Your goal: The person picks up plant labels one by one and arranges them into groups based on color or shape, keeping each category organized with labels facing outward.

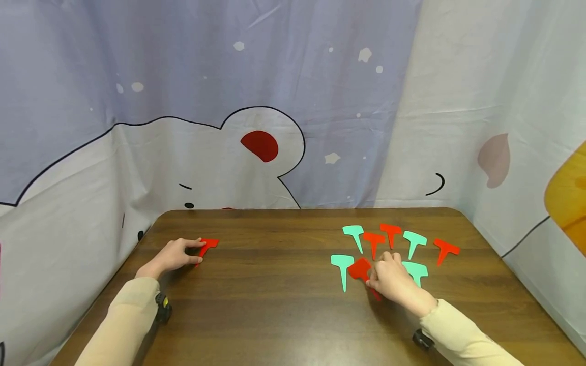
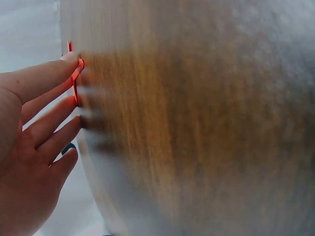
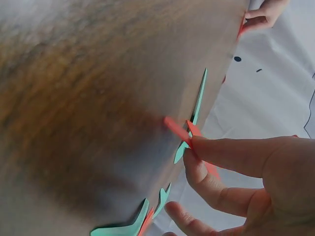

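Observation:
At the table's far left, my left hand [image 1: 171, 255] pinches a flat red T-shaped plant label [image 1: 210, 243] between thumb and fingertips, at the tabletop. In the left wrist view, the thumb and index finger meet around this label [image 2: 77, 71]. On the right side, my right hand [image 1: 396, 279] pinches the stem of another red T-shaped plant label [image 1: 359, 269]. Its broad head points away to the left, and the stem tip shows below the fingers. The right wrist view shows that label [image 3: 176, 129] tilted between thumb and index finger; part of it is hidden.
Around the right hand lie several teal labels, including one on its left [image 1: 342, 261] and one partly hidden behind the hand [image 1: 415, 269]. Red labels [image 1: 374, 238] lie farther back. The brown wooden table [image 1: 270, 284] meets a printed curtain [image 1: 329, 101] behind.

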The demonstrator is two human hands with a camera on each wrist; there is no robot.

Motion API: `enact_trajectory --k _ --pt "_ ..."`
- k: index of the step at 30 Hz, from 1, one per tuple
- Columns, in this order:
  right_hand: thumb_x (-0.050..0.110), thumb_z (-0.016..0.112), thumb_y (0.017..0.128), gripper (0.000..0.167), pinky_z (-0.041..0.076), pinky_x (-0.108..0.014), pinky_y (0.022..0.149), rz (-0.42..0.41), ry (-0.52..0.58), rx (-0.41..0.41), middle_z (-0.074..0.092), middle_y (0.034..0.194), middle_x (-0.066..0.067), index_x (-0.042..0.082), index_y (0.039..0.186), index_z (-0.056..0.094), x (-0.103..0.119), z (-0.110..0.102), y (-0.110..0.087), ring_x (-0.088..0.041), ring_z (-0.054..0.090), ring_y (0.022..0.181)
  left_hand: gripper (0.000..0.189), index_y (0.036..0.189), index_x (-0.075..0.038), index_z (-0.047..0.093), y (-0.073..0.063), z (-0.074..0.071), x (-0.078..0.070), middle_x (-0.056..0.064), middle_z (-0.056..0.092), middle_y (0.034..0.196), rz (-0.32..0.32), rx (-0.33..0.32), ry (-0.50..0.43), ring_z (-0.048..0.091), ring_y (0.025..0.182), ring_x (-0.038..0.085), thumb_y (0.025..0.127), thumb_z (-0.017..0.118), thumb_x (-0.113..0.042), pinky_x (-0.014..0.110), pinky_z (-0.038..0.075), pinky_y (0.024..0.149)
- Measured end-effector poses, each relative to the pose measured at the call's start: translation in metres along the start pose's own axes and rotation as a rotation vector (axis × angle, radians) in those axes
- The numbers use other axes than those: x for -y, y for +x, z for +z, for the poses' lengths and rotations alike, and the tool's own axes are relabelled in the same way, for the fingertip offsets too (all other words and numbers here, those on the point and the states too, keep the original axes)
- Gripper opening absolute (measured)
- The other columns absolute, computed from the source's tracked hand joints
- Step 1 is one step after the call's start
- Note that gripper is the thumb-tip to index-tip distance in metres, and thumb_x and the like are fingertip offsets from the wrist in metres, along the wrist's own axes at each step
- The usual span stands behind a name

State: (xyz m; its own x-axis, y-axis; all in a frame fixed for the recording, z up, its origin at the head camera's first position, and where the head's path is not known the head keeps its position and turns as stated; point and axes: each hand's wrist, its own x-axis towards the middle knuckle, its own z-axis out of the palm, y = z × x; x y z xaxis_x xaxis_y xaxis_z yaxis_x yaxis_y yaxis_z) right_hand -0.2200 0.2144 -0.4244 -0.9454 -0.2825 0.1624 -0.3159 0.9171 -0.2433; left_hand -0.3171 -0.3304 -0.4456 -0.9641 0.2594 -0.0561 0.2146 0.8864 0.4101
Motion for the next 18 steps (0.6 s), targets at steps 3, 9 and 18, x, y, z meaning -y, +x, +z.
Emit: enact_trajectory --k 3,9,18 --pt "0.015 0.079 0.073 0.039 0.04 -0.039 0.071 -0.028 0.011 -0.001 0.049 0.069 -0.001 0.017 0.046 0.051 0.0001 -0.0007 0.0 -0.028 0.043 0.083 0.058 0.132 -0.01 0.058 0.0002 0.0004 0.0009 0.015 0.048 0.141 -0.003 -0.001 0.0 0.039 0.128 0.048 0.081 0.074 -0.032 0.06 0.037 0.099" --pt "0.01 0.077 0.071 0.038 0.029 -0.039 0.079 -0.084 0.048 0.012 0.05 0.056 0.011 0.017 0.043 0.052 0.0017 -0.0012 -0.0014 -0.015 0.04 0.074 0.059 0.132 -0.01 0.058 -0.0002 0.0004 0.001 0.016 0.048 0.141 0.0 0.003 -0.001 0.039 0.128 0.049 0.08 0.074 -0.034 0.061 0.037 0.099" --pt "0.006 0.072 0.064 0.032 0.03 -0.035 0.076 -0.081 0.053 -0.024 0.05 0.058 0.012 0.019 0.042 0.054 0.0047 -0.0004 -0.0012 -0.015 0.04 0.074 0.058 0.133 -0.009 0.057 -0.0016 -0.0008 -0.001 0.015 0.047 0.142 -0.012 -0.001 -0.012 0.038 0.129 0.049 0.081 0.074 -0.032 0.061 0.036 0.1"
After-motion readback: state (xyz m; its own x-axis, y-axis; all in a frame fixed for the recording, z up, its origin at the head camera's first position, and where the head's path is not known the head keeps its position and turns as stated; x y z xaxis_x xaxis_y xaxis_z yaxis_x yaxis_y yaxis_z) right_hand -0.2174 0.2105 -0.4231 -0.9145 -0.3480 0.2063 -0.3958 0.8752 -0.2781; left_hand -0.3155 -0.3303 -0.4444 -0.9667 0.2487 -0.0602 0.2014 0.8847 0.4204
